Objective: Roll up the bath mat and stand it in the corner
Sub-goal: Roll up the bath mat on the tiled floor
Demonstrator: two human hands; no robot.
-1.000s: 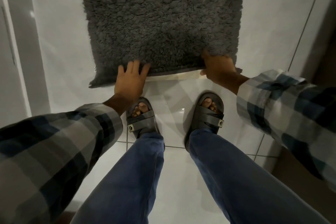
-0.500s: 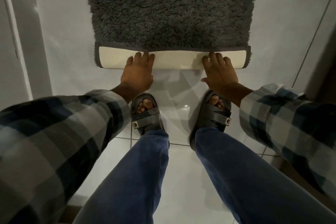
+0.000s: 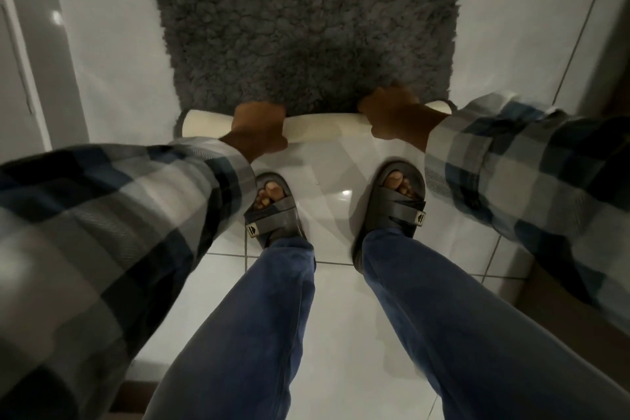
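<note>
A shaggy dark grey bath mat [image 3: 306,27] lies flat on the white tile floor ahead of me. Its near edge is curled over into a thin roll [image 3: 324,128] with the cream backing facing out. My left hand [image 3: 259,128] is wrapped over the roll left of centre. My right hand [image 3: 395,119] is wrapped over it near the right end. Both sets of fingers curl over the far side of the roll and are hidden against the pile.
My feet in grey slide sandals [image 3: 272,211] [image 3: 397,201] stand just behind the roll. A pale wall or door frame [image 3: 37,78] runs along the left. A darker edge [image 3: 610,54] borders the floor on the right.
The near edge was first lifted, then folded over with the cream backing showing under flat fingers. Now both hands have closed around it and it is a tighter roll.
</note>
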